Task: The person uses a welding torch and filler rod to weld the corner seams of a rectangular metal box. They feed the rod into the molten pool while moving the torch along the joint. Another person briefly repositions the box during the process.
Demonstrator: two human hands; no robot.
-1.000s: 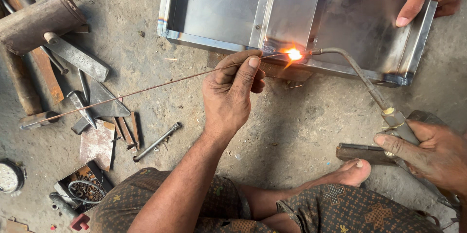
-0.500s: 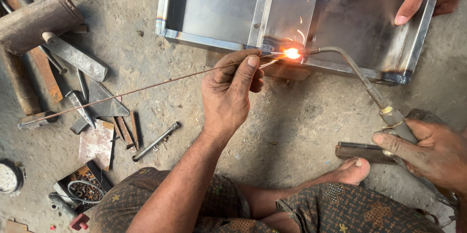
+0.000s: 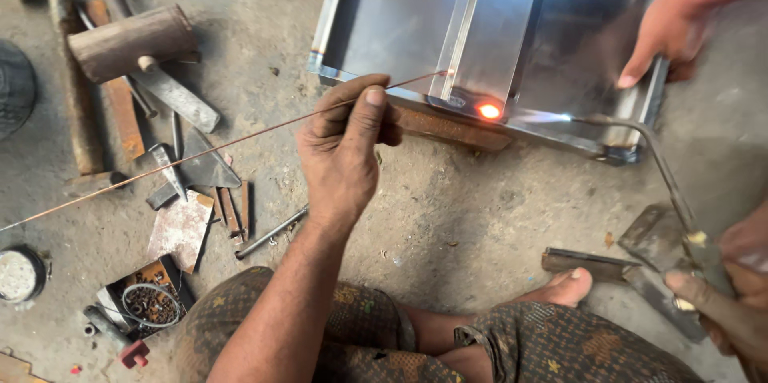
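At the far left edge lies one round tin (image 3: 18,275). Beside it stands one small open box (image 3: 148,296) of rusty bits, with a flat scrap of metal sheet (image 3: 181,229) above it. Higher up lie one thick wooden mallet (image 3: 132,43) and a loose pile of about six bars and blades, too jumbled to count exactly. One bolt (image 3: 270,232) lies on the concrete floor (image 3: 448,215).

One thin copper-coloured rod (image 3: 200,151) runs from the left edge up to the right. The left hand (image 3: 344,151) pinches it between thumb and curled fingers; its tip reaches the seam of one shiny steel tray (image 3: 400,23). Just right of the tip, one spot (image 3: 489,111) glows orange on the tray's near rim.

A second person's hand (image 3: 662,35) presses on the tray's right rim. One bent torch pipe (image 3: 656,159) points its flame at the rim. The right hand (image 3: 732,287), at the frame's edge, is wrapped around the torch's handle. One bare foot (image 3: 570,287) rests near a flat iron bar (image 3: 584,261).
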